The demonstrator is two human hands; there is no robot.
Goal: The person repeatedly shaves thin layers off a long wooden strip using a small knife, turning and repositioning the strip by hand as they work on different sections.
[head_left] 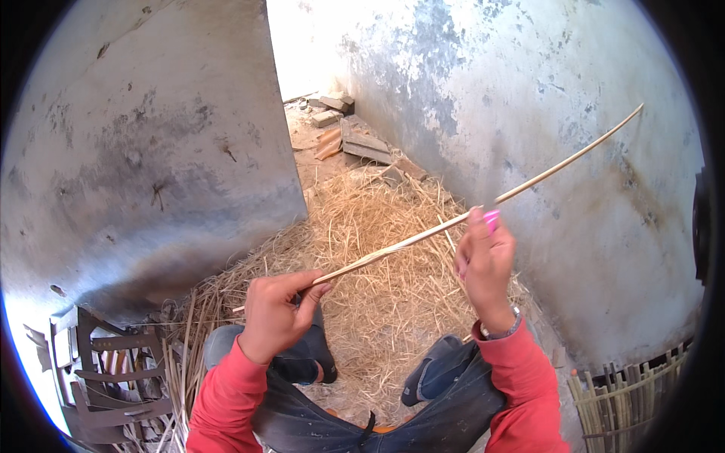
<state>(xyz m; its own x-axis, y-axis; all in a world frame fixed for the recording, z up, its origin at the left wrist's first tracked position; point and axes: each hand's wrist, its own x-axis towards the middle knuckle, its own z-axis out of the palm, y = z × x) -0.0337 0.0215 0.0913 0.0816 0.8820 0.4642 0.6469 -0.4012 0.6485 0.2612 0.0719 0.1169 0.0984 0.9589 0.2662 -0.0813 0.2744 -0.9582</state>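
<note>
Straw-strewn floor (377,249), stained plaster walls (544,113), stacked bricks (355,140)

The left hand (273,317) covers the near stretch of the thin cane strip (423,235). A pink object (492,219) in the right hand (483,266) is mostly hidden. The woven cane piece (627,396) and a broken dark chair (106,377) are cut off by the lens rim.
</note>
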